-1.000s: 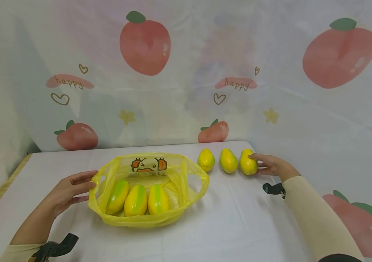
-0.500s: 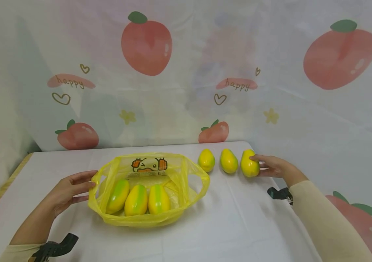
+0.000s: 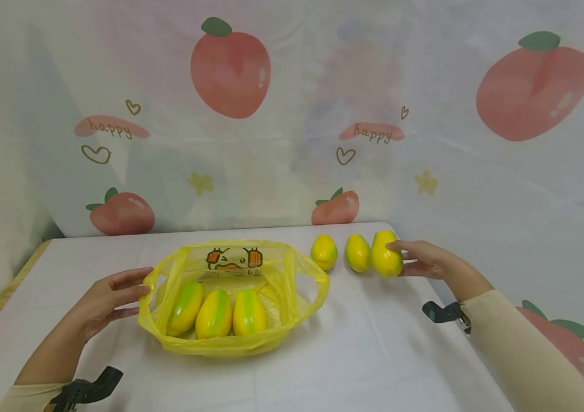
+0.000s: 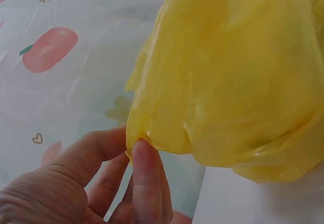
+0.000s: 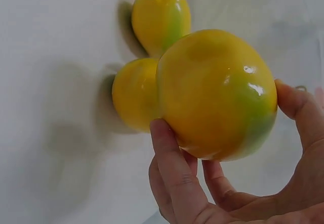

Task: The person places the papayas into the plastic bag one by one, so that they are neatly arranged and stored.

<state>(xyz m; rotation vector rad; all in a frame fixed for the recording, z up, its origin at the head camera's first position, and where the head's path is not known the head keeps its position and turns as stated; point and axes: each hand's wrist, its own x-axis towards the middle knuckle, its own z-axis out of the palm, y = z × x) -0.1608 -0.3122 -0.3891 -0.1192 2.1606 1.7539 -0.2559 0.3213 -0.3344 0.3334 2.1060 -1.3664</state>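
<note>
A yellow plastic bag (image 3: 276, 343) lies with its mouth open on the table, and several fingers of my left hand (image 3: 111, 297) pinch its left handle edge. The left wrist view shows thumb and finger closed on the thin film. Inside the bag rest three yellow-green papayas (image 3: 213, 315). My right hand (image 3: 428, 260) grips another papaya (image 5: 217, 95) between thumb and fingers, lifted slightly off the table at the far right. Just left of it stand two more papayas, the nearer one (image 3: 358, 253) partly behind the held one and the other (image 3: 324, 252) beside the bag.
A white cloth covers the table (image 3: 353, 355), whose wooden edge (image 3: 6, 292) shows at the left. Behind it hangs a fruit-printed curtain (image 3: 281, 143). The right end of the table lies near my right hand.
My right hand has taken hold of the rightmost papaya, raised it and shifted it a little left, close against its neighbour in view. The left hand and bag have not moved.
</note>
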